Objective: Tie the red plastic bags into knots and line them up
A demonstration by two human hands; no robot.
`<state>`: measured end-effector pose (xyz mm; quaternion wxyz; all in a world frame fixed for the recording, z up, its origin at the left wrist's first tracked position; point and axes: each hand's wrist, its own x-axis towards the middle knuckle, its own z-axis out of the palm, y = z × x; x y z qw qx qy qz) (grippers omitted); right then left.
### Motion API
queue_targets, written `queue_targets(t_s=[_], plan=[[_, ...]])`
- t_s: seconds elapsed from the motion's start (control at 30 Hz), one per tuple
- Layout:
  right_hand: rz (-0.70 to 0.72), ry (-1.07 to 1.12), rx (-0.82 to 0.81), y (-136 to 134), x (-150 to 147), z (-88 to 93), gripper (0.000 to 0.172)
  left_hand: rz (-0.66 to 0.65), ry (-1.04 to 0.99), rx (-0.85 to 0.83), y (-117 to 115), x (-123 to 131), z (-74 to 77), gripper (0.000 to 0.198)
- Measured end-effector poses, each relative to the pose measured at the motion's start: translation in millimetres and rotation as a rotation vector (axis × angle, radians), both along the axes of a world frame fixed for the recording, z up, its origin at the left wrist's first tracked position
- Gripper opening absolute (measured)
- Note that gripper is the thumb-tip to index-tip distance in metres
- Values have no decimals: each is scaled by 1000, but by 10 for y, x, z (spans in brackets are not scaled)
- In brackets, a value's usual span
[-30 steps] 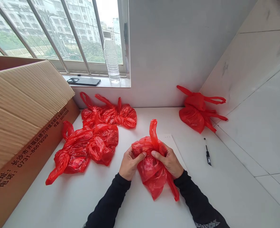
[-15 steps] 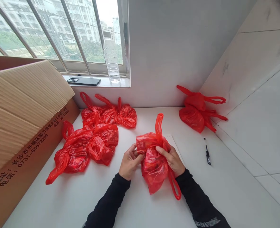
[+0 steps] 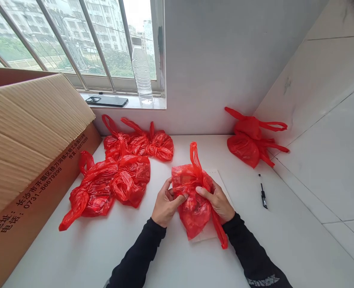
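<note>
Between both hands I hold a knotted red plastic bag, one handle loop pointing up and another hanging down on the right. My left hand grips its left side, thumb pressed on the front near the middle. My right hand is closed round the right side, thumb on the front beside the knot; its other fingers are mostly hidden behind. Something inside bulges through the thin plastic, but I cannot tell what. Partly under the bag lies a pale sheet of paper or pad.
Several tied red bags lie left, by a large cardboard box. More red bags rest in the back right corner, with a black pen in front. A phone and a water bottle occupy the windowsill.
The held bag has turned slightly, its upper loop shifting left and its upper left part flattening out. My left thumb has slid further onto its front. More of the paper shows below.
</note>
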<state>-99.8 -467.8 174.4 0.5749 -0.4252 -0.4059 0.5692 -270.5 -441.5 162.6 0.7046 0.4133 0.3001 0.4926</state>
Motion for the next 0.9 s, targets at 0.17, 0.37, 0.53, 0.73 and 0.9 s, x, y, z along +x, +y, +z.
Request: queue_targets(t_s=[0.17,0.37,0.53,0.73,0.9], plan=[[-90,46,-9,43,49,-49,33,-132,-69,-30,-12,-23,4,77],[-287,203,-51,94,124,-69,35,-377,-76,-12,-77,-13,-35,108],[-295,239,-70,92,120,-56,33,-390,-92,14,-64,-7,-106,101],[-288,219,-48,98,124,-95,31,-350,-58,46,-73,-11,-48,97],[-185,177,19,65,82,-64,33,-173,-65,-68,-83,6,-9,84]])
